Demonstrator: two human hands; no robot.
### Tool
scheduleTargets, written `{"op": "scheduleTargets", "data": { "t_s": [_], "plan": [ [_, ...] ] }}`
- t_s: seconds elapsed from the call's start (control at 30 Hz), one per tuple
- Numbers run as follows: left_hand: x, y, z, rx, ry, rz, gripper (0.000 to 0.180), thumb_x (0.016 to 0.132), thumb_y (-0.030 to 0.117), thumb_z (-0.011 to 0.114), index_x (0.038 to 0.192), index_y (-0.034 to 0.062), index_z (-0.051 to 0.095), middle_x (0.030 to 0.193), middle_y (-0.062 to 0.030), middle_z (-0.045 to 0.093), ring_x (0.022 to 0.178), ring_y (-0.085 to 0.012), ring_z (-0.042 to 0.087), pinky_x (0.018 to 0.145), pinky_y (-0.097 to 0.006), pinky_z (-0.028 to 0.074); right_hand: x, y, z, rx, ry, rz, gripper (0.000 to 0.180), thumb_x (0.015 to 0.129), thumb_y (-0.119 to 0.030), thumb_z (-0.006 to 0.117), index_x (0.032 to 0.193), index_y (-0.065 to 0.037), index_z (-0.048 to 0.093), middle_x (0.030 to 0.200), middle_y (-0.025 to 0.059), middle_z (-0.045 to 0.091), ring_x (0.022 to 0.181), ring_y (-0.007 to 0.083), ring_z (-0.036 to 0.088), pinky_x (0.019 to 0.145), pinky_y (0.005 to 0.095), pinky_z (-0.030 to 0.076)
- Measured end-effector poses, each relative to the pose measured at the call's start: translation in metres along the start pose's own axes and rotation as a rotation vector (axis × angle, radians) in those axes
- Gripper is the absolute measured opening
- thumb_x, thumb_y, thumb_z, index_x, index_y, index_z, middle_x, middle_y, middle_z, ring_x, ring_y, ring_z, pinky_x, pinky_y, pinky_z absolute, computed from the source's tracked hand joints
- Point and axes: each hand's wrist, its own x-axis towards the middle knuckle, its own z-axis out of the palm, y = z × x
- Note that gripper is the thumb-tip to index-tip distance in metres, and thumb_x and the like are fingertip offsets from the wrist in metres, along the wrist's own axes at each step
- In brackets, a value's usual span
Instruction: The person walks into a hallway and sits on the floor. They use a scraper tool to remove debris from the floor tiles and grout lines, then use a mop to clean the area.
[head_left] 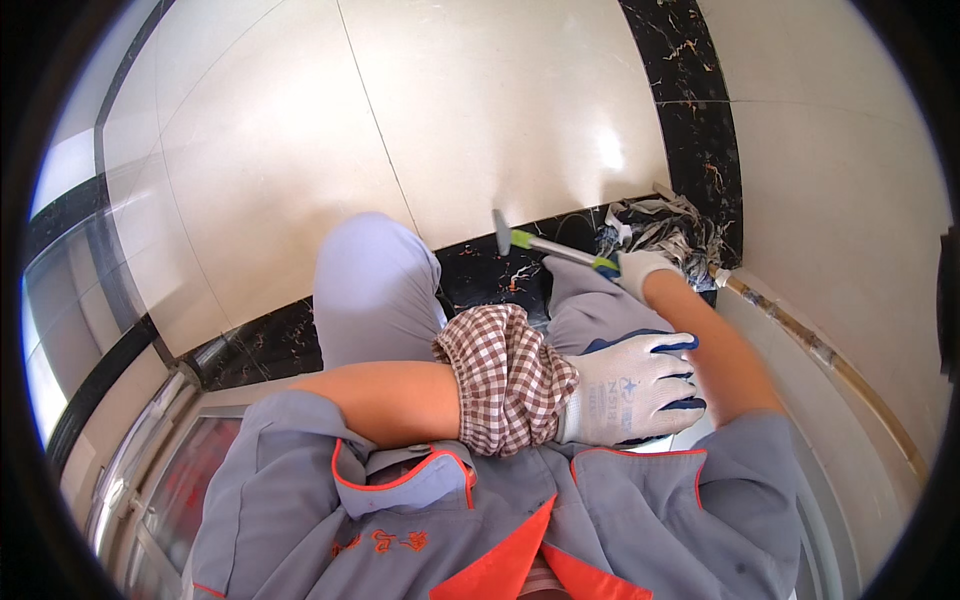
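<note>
Hammer (545, 245), green-collared, clenched at handle end by gloved right hand (640, 270), arm outstretched; gloved left hand (630, 390) crosses flat, uncurled, holding nothing, against right upper arm.

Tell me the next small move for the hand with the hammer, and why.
Probably lower the hammer head toward the black marble strip. The right hand grips its handle, the head hangs just above the floor, and the left hand rests on the right forearm, well away.

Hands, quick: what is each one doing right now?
Left hand: gloved, empty, lying flat against the right forearm.
Right hand: gloved, closed on the handle of a small hammer, beside a crumpled rag.
</note>
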Motion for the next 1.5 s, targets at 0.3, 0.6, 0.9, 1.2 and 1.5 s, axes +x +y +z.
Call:
{"op": "scheduleTargets", "data": {
  "t_s": [0.3, 0.6, 0.9, 1.2, 1.5],
  "plan": [
    [-0.001, 0.002, -0.008, 0.01, -0.024, -0.019, 0.034, 0.082, 0.022, 0.061, 0.111, 0.0068, 0.068, 0.107, -0.0106, 0.068, 0.106, -0.0287, 0.064, 0.106, -0.049, 0.046, -0.018, 0.016, -0.011, -0.06, -0.062, 0.062, 0.035, 0.096, -0.03, 0.056, 0.122, -0.008, 0.064, 0.118, 0.0222, 0.069, 0.108, 0.0382, 0.068, 0.095, 0.0464, 0.052],
    [-0.007, -0.001, -0.002, 0.004, -0.022, -0.044, 0.035, 0.081, 0.022, 0.061, 0.112, 0.0068, 0.069, 0.106, -0.0102, 0.068, 0.107, -0.0293, 0.065, 0.106, -0.051, 0.046, -0.021, -0.001, -0.021, -0.007, -0.083, 0.076, 0.033, 0.094, -0.027, 0.057, 0.116, -0.007, 0.071, 0.116, 0.0228, 0.07, 0.107, 0.0375, 0.069, 0.091, 0.0452, 0.054],
    [-0.006, -0.005, 0.003, 0.005, -0.014, -0.017, 0.036, 0.078, 0.022, 0.066, 0.111, 0.0063, 0.069, 0.109, -0.0112, 0.067, 0.108, -0.0309, 0.064, 0.106, -0.053, 0.046, -0.001, 0.003, 0.002, -0.007, -0.096, 0.039, 0.039, 0.094, -0.033, 0.058, 0.119, -0.006, 0.07, 0.118, 0.0228, 0.069, 0.108, 0.0378, 0.069, 0.091, 0.0451, 0.054],
    [-0.007, -0.002, 0.002, -0.017, -0.033, -0.02, 0.038, 0.081, 0.023, 0.064, 0.114, 0.0055, 0.069, 0.109, -0.012, 0.067, 0.11, -0.0321, 0.063, 0.106, -0.053, 0.046, -0.017, -0.001, -0.008, -0.043, -0.098, 0.086, 0.035, 0.094, -0.025, 0.057, 0.116, -0.003, 0.071, 0.116, 0.023, 0.07, 0.105, 0.0374, 0.069, 0.091, 0.0432, 0.055],
    [-0.004, -0.001, -0.003, -0.009, -0.016, -0.019, 0.038, 0.079, 0.021, 0.066, 0.113, 0.0054, 0.069, 0.11, -0.0126, 0.068, 0.11, -0.032, 0.064, 0.106, -0.053, 0.045, 0.0, -0.01, -0.001, -0.047, -0.128, 0.039, 0.035, 0.095, -0.028, 0.056, 0.117, -0.006, 0.071, 0.116, 0.023, 0.07, 0.108, 0.038, 0.068, 0.091, 0.0448, 0.054]
  ]
}}
